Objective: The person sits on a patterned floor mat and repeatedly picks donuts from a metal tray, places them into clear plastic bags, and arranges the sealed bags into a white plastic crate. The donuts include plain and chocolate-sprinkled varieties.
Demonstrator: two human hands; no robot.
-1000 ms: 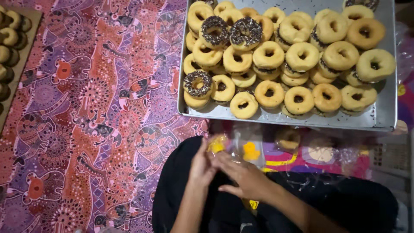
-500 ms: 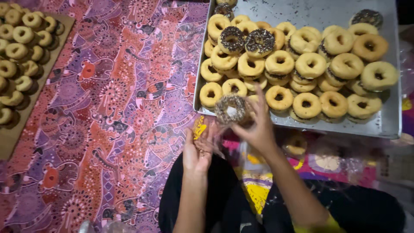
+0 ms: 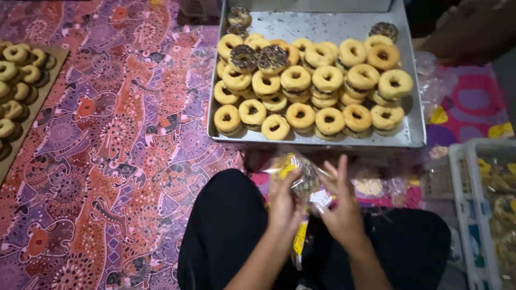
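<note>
Two trays of doughnuts framed the scene. At the far left edge of the frame, a flat brown tray (image 3: 47,91) carried rows of small pale ring doughnuts (image 3: 16,53), cut off by the border. To its right, a patterned cloth in purple, orange and red (image 3: 118,150) covered the floor across the left half of the picture. In the upper middle lay a shallow rectangular metal tray (image 3: 414,134), filled with golden ring doughnuts (image 3: 301,115) stacked in overlapping rows; a few chocolate-sprinkled doughnuts (image 3: 271,58) sat among them near the upper left of that tray, and another dark one rested at its upper right corner.

Below the metal tray, in the lower middle of the frame, the person sat with legs in black trousers (image 3: 226,225). The left hand (image 3: 284,201) and the right hand (image 3: 339,207) met just in front of the tray's near edge, both holding a clear plastic bag with yellow print (image 3: 301,177) between them, the right fingers spread upward. A dark sprinkled doughnut showed dimly inside the bag, held up off the lap.

At the lower right, a white plastic crate (image 3: 462,215) held more bagged goods, too blurred to tell.
</note>
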